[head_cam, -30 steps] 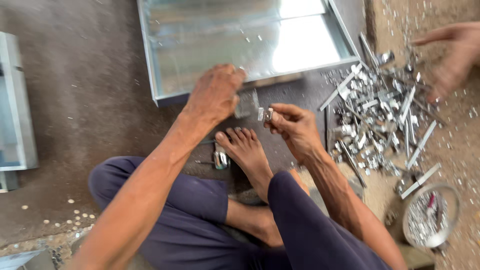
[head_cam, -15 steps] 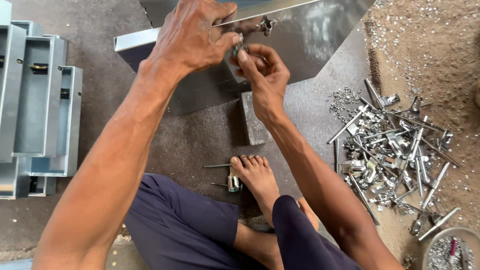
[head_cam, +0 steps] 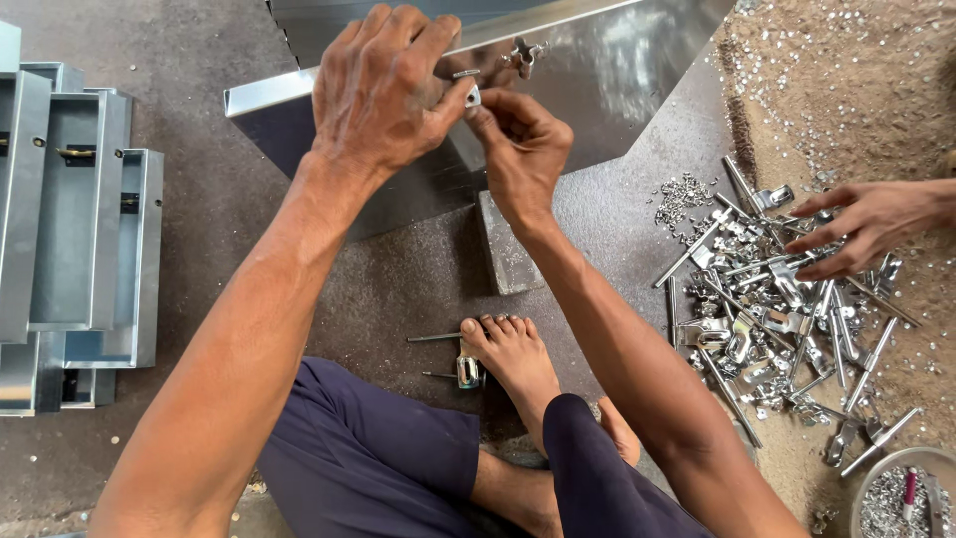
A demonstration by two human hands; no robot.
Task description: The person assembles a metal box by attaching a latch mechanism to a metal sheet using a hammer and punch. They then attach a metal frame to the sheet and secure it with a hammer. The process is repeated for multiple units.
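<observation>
I sit on the floor with a tilted sheet-metal box (head_cam: 597, 70) in front of me. My left hand (head_cam: 383, 90) grips its folded front rim and pinches a small metal fitting (head_cam: 472, 96) against it. My right hand (head_cam: 518, 149) meets the left one from below, its fingertips closed on the same small fitting. A latch piece (head_cam: 523, 52) sits on the rim just to the right of my hands. A small metal block (head_cam: 508, 244) lies under my right wrist.
Stacked metal boxes (head_cam: 70, 219) stand at the left. A heap of bolts, rods and latches (head_cam: 777, 309) lies at the right, with another person's hand (head_cam: 856, 224) reaching into it. A clip and two pins (head_cam: 453, 364) lie by my foot. A bowl (head_cam: 906, 493) sits bottom right.
The view has shifted to the left stack. My hands rose with the box rim and closed together on the fitting. Another person's hand has come into the hardware pile.
</observation>
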